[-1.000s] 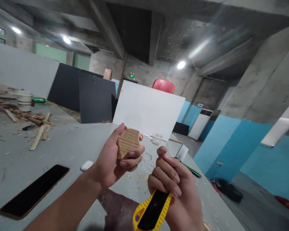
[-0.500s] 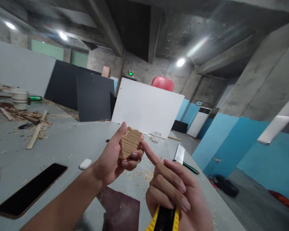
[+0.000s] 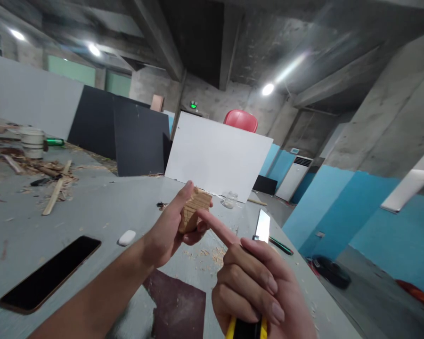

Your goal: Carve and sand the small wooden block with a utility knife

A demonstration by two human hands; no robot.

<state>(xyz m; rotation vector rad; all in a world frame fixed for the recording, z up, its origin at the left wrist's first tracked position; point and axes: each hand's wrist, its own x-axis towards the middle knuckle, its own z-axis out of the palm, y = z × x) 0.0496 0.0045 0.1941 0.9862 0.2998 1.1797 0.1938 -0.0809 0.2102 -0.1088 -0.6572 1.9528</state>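
Note:
A small carved wooden block [image 3: 193,209] with parallel grooves across its face is gripped by my left hand [image 3: 169,226], thumb along its upper left edge. My right hand [image 3: 257,282] is wrapped round a utility knife [image 3: 245,328] with a yellow and black handle. Its wide blade points up and away from me, beyond the thumb. The right index finger is stretched out, its tip on or very near the grooved face. Below the hands, a dark maroon sheet [image 3: 180,303] with a torn edge lies on the grey table [image 3: 127,212].
To the left lie a black phone [image 3: 51,273] and a white earbud case [image 3: 126,238]. Wood scraps and a paper cup [image 3: 32,142] stand farther left. A green-and-black pen [image 3: 281,246], glass jar [image 3: 230,199] and shavings [image 3: 212,255] are ahead; a white board [image 3: 217,157] stands behind.
My right index fingertip has moved from the block's right edge onto its face, leftward and slightly down. The left hand has turned the block, showing more of its side.

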